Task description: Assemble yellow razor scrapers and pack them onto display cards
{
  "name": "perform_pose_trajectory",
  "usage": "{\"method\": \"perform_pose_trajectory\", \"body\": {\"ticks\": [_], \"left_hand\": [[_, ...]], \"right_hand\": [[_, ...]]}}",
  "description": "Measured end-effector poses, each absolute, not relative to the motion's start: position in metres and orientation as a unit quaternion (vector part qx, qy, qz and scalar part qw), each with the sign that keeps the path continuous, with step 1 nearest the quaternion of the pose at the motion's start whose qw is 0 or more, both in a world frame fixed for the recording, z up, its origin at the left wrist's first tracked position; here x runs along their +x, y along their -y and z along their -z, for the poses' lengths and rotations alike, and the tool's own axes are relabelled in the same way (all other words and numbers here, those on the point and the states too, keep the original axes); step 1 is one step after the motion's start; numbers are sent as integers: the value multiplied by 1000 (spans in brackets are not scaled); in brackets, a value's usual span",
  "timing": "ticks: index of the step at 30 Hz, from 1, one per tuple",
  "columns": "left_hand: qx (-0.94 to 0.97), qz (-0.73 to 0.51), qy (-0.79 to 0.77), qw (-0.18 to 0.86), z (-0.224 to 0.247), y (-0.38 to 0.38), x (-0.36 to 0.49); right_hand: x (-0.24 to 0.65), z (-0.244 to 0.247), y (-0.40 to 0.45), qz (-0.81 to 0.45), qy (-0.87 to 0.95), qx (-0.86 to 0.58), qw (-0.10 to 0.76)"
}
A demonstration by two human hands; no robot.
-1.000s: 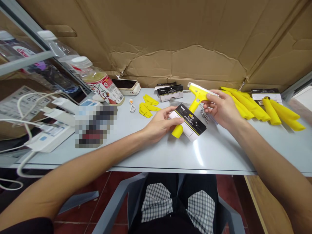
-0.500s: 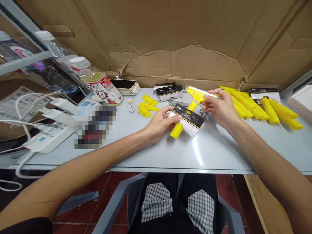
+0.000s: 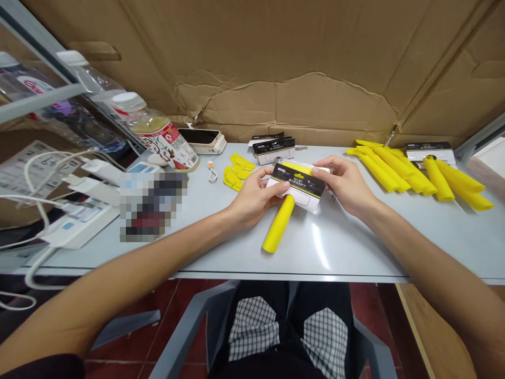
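Note:
My left hand (image 3: 256,196) pinches the left side of a black and white printed card (image 3: 302,184). Through the card passes a yellow scraper (image 3: 279,225), its round handle pointing down toward the table's front edge and its wide head mostly behind the card. My right hand (image 3: 342,181) is closed on the right end of the scraper's head, thumb at the card's upper right corner. Left of the card lie several flat yellow pieces (image 3: 236,171), partly behind my left hand. More black and white cards (image 3: 275,150) stand folded behind.
Several yellow handles (image 3: 398,168) and another card (image 3: 430,152) lie at the right on the grey table (image 3: 221,252). At the left are a labelled bottle (image 3: 168,139), a phone (image 3: 200,137), a short white cable (image 3: 212,172) and a power strip (image 3: 79,226). Cardboard (image 3: 284,63) stands behind.
The scraper's handle has slid further down through the card, and its head now sits against the card's back. My right hand has moved left and down with it.

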State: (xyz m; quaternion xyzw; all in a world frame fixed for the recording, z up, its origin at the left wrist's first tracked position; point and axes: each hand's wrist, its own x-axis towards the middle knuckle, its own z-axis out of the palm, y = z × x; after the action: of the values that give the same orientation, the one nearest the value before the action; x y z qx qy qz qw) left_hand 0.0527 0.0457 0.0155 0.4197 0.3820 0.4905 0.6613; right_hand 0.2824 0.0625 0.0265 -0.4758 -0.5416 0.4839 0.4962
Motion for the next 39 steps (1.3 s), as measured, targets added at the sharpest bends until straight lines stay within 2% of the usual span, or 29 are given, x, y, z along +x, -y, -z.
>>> {"method": "perform_pose_trajectory", "body": {"ticks": [8, 14, 19, 24, 27, 34, 39], "left_hand": [[379, -505, -400, 665, -19, -52, 52], [337, -545, -406, 652, -21, -59, 51], [327, -598, -387, 621, -24, -64, 49], [336, -605, -379, 615, -24, -58, 55], [357, -589, -380, 618, -22, -56, 56], [412, -553, -425, 586, -19, -75, 41], [443, -549, -434, 560, -16, -85, 32]], "right_hand": [[276, -28, -57, -516, 584, -444, 442], [275, -34, -50, -589, 510, -422, 463], [269, -40, -36, -632, 532, -419, 376], [253, -30, -26, -596, 612, -444, 269], [250, -25, -23, -571, 646, -445, 241], [250, -25, -17, -559, 640, -462, 256], [252, -26, -13, -433, 699, -482, 302]]}}
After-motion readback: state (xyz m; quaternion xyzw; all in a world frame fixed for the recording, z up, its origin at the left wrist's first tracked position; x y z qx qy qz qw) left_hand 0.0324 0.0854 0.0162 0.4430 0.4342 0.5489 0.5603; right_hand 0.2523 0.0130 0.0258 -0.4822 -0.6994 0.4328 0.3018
